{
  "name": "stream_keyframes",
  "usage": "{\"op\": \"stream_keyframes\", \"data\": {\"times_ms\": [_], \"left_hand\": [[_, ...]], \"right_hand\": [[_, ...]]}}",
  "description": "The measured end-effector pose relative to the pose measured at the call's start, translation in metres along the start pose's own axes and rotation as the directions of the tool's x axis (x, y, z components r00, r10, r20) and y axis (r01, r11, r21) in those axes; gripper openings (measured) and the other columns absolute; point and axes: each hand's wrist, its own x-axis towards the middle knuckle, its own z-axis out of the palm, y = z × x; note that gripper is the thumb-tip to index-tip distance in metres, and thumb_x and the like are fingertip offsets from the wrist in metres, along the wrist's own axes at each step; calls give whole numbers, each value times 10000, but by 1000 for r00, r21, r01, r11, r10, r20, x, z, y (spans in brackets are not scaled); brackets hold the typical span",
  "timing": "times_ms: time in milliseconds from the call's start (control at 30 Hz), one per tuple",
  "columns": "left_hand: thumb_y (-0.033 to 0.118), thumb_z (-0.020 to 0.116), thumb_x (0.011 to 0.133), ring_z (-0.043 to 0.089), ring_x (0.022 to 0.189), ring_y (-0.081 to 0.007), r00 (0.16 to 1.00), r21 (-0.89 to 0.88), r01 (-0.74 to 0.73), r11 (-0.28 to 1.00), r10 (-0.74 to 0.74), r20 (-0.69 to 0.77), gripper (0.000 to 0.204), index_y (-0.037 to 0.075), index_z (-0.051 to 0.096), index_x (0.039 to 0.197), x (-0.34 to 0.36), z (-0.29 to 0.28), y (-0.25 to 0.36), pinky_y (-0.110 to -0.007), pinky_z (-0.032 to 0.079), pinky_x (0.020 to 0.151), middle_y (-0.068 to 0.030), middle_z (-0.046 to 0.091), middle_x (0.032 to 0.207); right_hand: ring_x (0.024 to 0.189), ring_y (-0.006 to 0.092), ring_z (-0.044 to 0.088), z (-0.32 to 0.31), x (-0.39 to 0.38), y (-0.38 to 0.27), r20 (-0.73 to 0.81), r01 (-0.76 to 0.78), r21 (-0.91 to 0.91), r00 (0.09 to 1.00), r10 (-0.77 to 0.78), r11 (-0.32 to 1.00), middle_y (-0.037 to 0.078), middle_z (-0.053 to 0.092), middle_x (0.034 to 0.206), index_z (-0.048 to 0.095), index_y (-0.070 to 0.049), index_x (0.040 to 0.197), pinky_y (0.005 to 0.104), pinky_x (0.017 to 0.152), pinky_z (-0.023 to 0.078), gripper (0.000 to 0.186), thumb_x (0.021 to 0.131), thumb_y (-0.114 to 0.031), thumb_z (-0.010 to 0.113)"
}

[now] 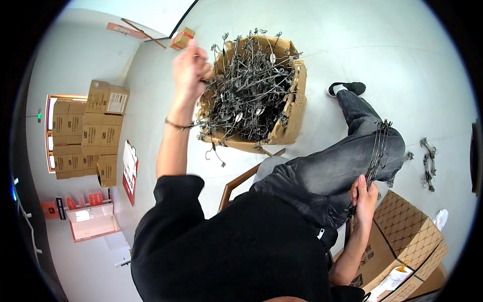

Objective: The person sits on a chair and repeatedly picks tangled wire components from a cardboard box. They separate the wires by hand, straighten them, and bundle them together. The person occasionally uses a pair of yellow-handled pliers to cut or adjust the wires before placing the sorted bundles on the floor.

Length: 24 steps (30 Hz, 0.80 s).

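Observation:
My right hand (365,199) is closed around a bundle of thin black wire pieces (377,156) with curled, knobbly ends. The bundle slants up across my right thigh, its far end near my knee. Up at the left, my left hand (191,70) is raised beside the rim of an open, worn cardboard box (301,90). Its fingers are curled and slightly blurred, so whatever is in them cannot be made out. A dense tangle of black wire pieces (251,85) fills the box and sticks out above its rim, with a few pale oval tags among them.
Several more wire pieces (428,163) lie on the floor at the right. An open patterned carton (402,221) stands by my right forearm. Stacked cartons (83,133) line the left wall. A small box (182,38) sits behind my left hand. My shoe (352,89) rests on the floor.

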Motion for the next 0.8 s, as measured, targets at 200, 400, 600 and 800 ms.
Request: {"op": "stream_keyframes", "data": {"times_ms": [200,400,600,800], "left_hand": [[375,502,1065,202,407,-54,959,58,-281,958,282,-16,446,58,558,758,-39,8,55,-256,166,408,58,296,494],[357,490,1071,209,401,-59,964,-84,-254,964,244,-108,429,60,564,770,-42,0,26,-251,172,408,67,297,499],[366,469,1079,203,392,-56,920,45,-328,944,330,-214,470,51,537,737,-65,0,37,-255,151,401,52,288,477],[392,490,1067,212,399,-64,878,-101,-425,899,382,-290,475,56,536,735,-95,3,17,-267,176,400,51,284,476]], "right_hand": [[436,71,385,-7,0,3,-48,-19,-27,999,18,999,-7,455,573,510,-66,787,233,420,293,378,1060,-328,517],[429,75,386,-1,2,2,-28,2,-45,1000,-3,999,-6,445,565,504,-64,782,237,420,299,385,1064,-326,509],[441,68,396,-1,0,2,-15,2,-41,1000,-3,999,-6,469,580,520,-64,792,231,416,305,367,1059,-315,520],[453,54,404,-2,-3,6,-35,-24,-41,999,23,999,-12,494,595,543,-63,798,223,412,313,347,1052,-299,535]]}}
